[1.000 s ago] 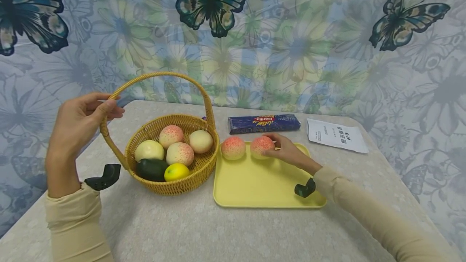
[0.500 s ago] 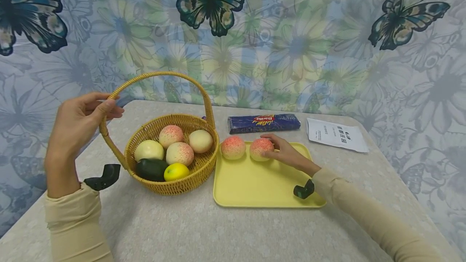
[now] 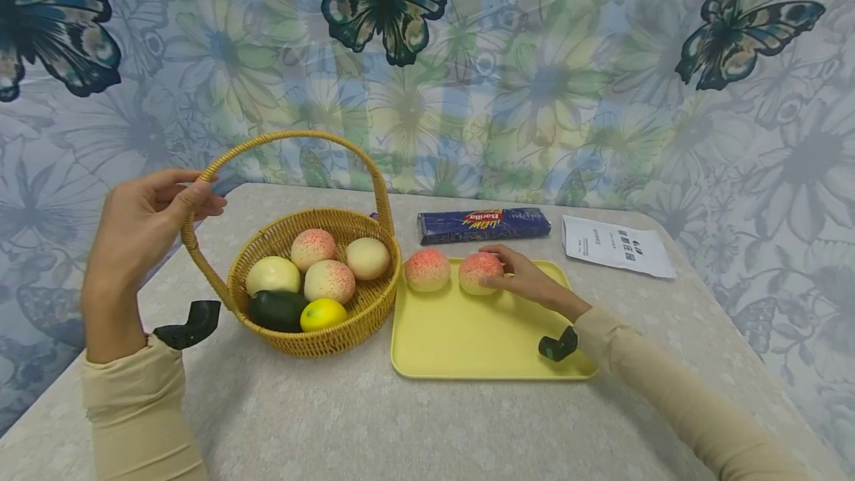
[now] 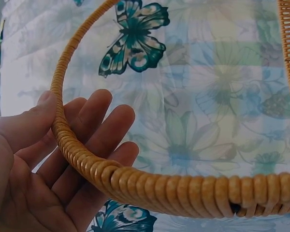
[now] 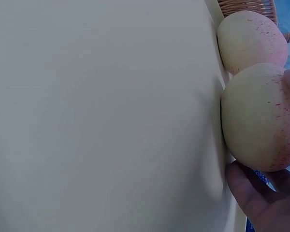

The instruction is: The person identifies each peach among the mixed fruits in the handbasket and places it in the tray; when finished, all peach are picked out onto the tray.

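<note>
On the left, my left hand (image 3: 143,221) pinches the side of the wicker basket's handle (image 3: 294,134) between thumb and fingers; the left wrist view shows the other fingers loosely extended behind it. The basket (image 3: 317,344) stands on the table. Inside are two speckled peaches (image 3: 330,282), two pale round fruits (image 3: 368,258), a dark green oblong one (image 3: 276,311) and a lemon (image 3: 323,314). My right hand (image 3: 531,280) holds a reddish peach (image 3: 476,273) at the back of a yellow tray (image 3: 481,351). A second peach (image 3: 427,270) sits left of it, near the basket.
Behind the tray lies a blue Barilla pack (image 3: 484,226). A white printed packet (image 3: 617,247) is at the back right of the table (image 3: 320,421). A butterfly-patterned cloth (image 3: 414,132) hangs behind the table. The basket's right side stands close against the tray's left edge.
Almost nothing differs. My right hand has edged very slightly left over the last second, still on the peach. The left hand stays at the handle.
</note>
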Tool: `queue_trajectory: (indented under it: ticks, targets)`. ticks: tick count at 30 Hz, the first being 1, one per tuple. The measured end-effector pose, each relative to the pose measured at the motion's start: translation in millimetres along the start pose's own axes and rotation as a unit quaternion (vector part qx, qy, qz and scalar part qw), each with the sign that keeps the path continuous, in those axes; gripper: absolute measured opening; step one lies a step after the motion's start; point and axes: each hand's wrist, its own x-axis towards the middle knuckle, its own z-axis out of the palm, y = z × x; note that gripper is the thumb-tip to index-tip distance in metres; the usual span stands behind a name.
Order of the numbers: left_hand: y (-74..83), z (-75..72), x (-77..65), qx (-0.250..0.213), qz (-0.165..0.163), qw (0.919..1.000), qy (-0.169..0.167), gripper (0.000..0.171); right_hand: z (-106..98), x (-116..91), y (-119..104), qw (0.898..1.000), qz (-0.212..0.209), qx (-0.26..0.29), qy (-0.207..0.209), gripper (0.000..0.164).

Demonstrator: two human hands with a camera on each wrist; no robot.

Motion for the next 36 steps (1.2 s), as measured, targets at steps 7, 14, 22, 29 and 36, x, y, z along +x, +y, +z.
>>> queue_trajectory:
  ticks: [7,14,22,29,36]
  targets:
    - [1.4,-0.7,-1.1,0.004,-0.004,1.0000,0.000,0.040,-1.4,0.4,2.2,1.000,0.007,-0.029,-0.009,0.065]
    - [1.1,-2.1,-1.2,0.002,-0.004,1.0000,0.003,0.038,-2.8,-0.4,-3.1,0.999,0.011,-0.035,-0.028,0.067]
    - [3.5,-1.3,0.5,0.007,-0.011,0.9999,0.000,0.038,-6.1,-3.4,-5.7,0.998,0.028,-0.043,-0.043,0.066]
    - [3.3,-0.8,3.4,0.007,-0.010,0.9999,0.001,0.037,-6.9,-7.0,-4.3,0.998,0.036,-0.037,-0.047,0.078]
    - [1.7,-1.4,1.6,0.007,-0.016,0.9998,0.002,0.037,-4.5,-9.2,-2.8,0.997,0.059,0.009,-0.040,0.081]
